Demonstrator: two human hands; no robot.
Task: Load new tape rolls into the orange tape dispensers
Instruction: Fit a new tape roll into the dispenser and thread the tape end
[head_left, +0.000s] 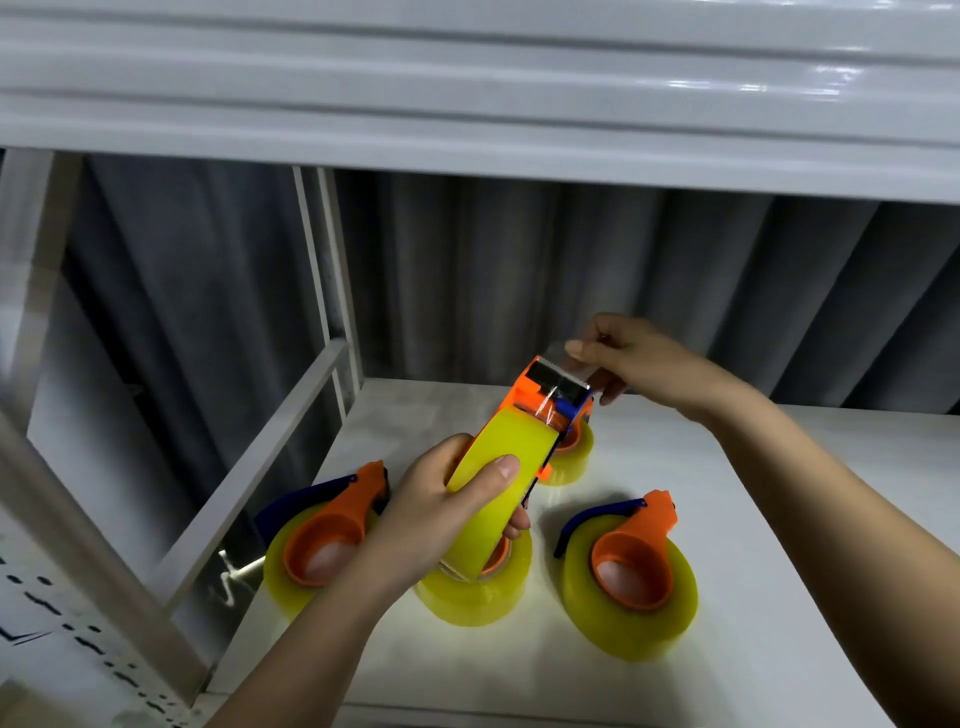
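A person's left hand (447, 514) grips a yellow tape roll (498, 478) mounted in an orange dispenser (556, 395) above a white shelf (779, 519), while the right hand (639, 364) pinches the clear tape end (582, 364) at one o'clock. Loaded dispensers (628, 571) lie at five and eight o'clock.

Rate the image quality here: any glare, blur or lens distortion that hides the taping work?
Head view: wide-angle bending curves the upper shelf and left frame; glare streaks sit on that shelf's right end; the left edge is smeared. Centre is sharp: left hand gripping the dispenser, right hand pinching the clear tape end, which is faint against the dark backdrop.
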